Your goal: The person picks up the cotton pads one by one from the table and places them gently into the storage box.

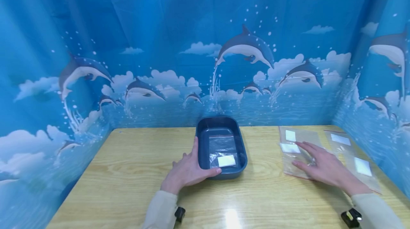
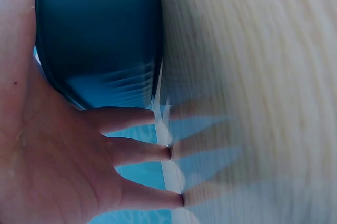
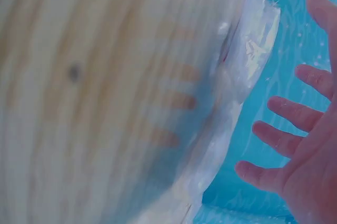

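Observation:
In the head view my left hand rests against the near left corner of a dark blue rectangular tray. Its thumb lies over the near rim, the index finger runs along the left side, and the other fingers point straight down to the table in the left wrist view. Inside the tray is a clear zip bag with a white label. Spread fingers of my right hand are over clear zip bags with white labels; nothing is gripped. From the right wrist view, the fingers look apart from the bag edge.
More labelled clear bags lie farther right, one near the table's right edge. The wooden table is bordered behind and at the sides by a blue dolphin-print curtain.

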### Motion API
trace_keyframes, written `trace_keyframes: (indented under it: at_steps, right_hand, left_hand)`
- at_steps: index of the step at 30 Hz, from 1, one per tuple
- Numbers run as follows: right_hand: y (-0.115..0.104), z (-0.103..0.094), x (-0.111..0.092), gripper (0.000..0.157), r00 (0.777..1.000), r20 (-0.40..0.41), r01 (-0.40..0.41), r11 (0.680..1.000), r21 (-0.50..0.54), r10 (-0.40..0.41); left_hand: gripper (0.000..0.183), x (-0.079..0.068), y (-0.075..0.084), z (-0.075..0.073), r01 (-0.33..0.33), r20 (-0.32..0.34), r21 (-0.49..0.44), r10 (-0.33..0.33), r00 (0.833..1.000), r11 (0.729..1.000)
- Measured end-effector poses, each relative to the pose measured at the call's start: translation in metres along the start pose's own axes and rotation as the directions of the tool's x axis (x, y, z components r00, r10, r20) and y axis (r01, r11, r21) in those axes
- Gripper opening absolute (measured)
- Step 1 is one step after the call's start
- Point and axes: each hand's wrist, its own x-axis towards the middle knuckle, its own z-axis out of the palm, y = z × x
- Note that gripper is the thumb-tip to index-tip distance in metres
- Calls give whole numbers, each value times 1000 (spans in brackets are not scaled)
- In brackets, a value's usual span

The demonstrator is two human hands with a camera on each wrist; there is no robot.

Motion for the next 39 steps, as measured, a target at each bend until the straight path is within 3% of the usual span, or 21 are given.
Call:
trace_keyframes:
  at_steps: [7, 19, 28, 33, 39]
  right_hand:
    - [11, 2, 1, 64, 1000, 5, 9, 1000, 15, -9]
    - [21, 8, 4, 27, 990, -61, 123, 992, -21, -124]
    - [27, 13, 9, 17, 964, -141, 217, 974, -68, -225]
    - [31, 16, 10, 18, 937, -199, 273, 957, -101, -288]
    - [31, 16, 11, 20, 922, -244, 284, 953, -104, -301]
  left_hand:
    - [136, 0, 2, 0, 18, 15, 10, -18, 1000, 1000]
    - [136, -1, 3, -1, 10, 15, 10, -10, 1000, 1000]
    - [137, -2, 3, -1, 17, 20, -1, -17, 1000, 1000]
    - [137, -2, 2, -1, 26, 24, -1, -26, 999, 1000]
    - [137, -1, 2, 0, 22, 23, -5, -21, 1000, 1000]
